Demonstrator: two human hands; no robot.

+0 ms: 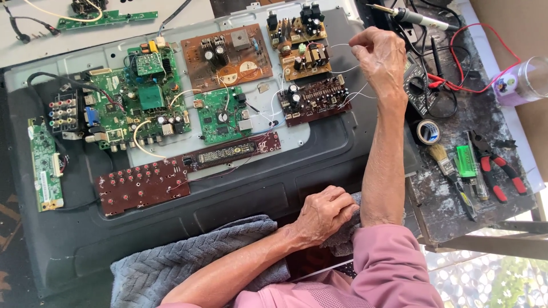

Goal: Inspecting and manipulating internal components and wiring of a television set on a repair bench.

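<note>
Right hand point(381, 57) raised over the top right corner of the grey metal back panel point(325, 154), fingertips pinched narrowly on thin white wires point(342, 69) running down to the dark brown circuit board with rows of small parts point(314, 100). Wires just beside the two small tan boards carrying black capacitors point(299, 43), directly above that dark board.

Left hand point(325, 214) low near the body, curled into a loose fist on a grey knitted towel point(188, 259) draped over the panel's near edge; whether gripping the cloth or only resting on it, cannot tell.

On the panel: large green main board point(140, 97) to the left, brown board with a square metal block point(225, 57) at top centre, small green board point(224, 114) mid-panel, long dark display strip point(228, 153), reddish-brown button board point(142, 185) lower left.

On the paint-stained side table point(445, 188): soldering iron point(411, 17), black multimeter with red leads point(419, 85), roll of tape point(428, 132), bristle brush point(442, 159), green lighter point(465, 161), red-handled pliers point(499, 168).
</note>
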